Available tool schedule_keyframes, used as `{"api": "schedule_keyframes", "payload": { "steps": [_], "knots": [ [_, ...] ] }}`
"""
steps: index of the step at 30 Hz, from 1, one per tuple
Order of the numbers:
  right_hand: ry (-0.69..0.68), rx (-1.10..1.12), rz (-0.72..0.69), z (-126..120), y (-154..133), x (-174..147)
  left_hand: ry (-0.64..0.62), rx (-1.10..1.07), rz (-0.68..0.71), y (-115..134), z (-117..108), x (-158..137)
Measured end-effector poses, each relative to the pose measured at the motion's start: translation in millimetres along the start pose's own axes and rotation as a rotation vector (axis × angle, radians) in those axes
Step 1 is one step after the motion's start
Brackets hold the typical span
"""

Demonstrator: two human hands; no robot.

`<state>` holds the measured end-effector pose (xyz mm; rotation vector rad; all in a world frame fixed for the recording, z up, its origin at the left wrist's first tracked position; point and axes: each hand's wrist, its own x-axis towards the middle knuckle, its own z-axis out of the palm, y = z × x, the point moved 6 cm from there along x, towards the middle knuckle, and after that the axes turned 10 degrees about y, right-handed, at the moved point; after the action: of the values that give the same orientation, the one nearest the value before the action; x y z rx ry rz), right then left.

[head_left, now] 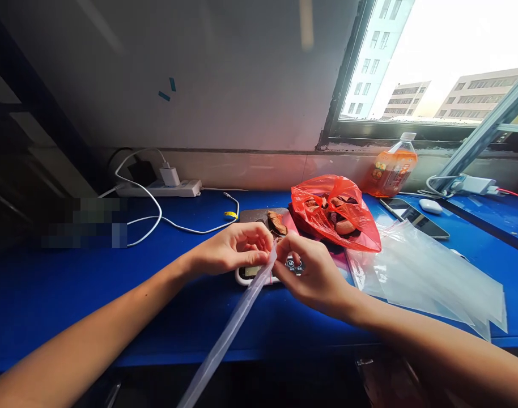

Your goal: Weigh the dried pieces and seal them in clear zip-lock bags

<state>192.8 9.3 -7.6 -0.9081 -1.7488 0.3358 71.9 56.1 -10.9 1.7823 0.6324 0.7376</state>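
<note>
A clear plastic zip bag (237, 323) hangs edge-on from both hands, its lower end past the table's front edge. My left hand (246, 246) pinches the bag's top from the left, and my right hand (304, 266) pinches it from the right, fingertips almost meeting. Behind the hands sits a kitchen scale (253, 216), with brown dried pieces (277, 222) on its platform; the hands partly cover its display and buttons. An open red plastic bag (365, 226) beside the scale holds more brown chunks (344, 226).
Flat clear bags (433, 277) are stacked on the blue table (93, 294) at right. Behind them lie a phone (416, 218) and a white earbud case (430, 205). A drink bottle (393, 170) stands by the wall. A power strip (186, 188) and white cable (178, 226) lie at back left.
</note>
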Motion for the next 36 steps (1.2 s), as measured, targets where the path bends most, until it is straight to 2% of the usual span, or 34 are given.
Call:
{"api": "schedule_keyframes", "payload": {
  "steps": [6,12,19,26,36],
  "knots": [
    [0.048,-0.062,-0.110,-6,-18,-3,-0.018,0.011,0.049,17,6,-5],
    [0.107,-0.082,-0.226,-8,-32,-12,-0.147,0.109,0.067,27,11,-11],
    [0.121,-0.080,-0.180,-7,-27,-10,-0.110,0.103,0.099,26,11,-9],
    [0.162,-0.059,-0.153,-9,-24,-9,-0.080,0.061,0.043,24,11,-8],
    [0.153,-0.062,-0.167,-7,-23,-10,-0.078,0.034,0.094,22,10,-8]
  ]
}}
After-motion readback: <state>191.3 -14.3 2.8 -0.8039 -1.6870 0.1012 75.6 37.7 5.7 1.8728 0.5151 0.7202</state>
